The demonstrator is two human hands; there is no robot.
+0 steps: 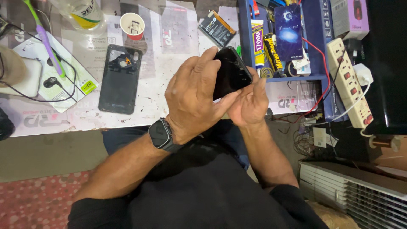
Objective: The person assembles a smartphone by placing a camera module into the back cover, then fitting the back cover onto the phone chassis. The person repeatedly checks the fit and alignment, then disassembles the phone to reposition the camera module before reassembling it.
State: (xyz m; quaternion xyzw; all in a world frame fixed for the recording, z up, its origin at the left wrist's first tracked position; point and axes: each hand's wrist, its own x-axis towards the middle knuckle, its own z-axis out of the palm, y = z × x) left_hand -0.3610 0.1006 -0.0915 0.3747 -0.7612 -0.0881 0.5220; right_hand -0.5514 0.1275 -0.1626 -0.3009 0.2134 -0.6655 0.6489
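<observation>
I had both the left hand (pixel 193 99) and right hand (pixel 250 104) clamped on the cracked black smartphone (pixel 231 73), held above the workbench (pixel 165 46) edge, where a slip risked dropping it.

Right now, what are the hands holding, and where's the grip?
Both hands hold one black phone above the lap. The left hand wraps its near side, fingers over the top edge; the right hand supports its lower right edge.

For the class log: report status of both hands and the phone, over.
Left hand and right hand both in grip on the black phone, held above the lap. Phone back cover lies apart on the table. Nothing in the way.
</observation>
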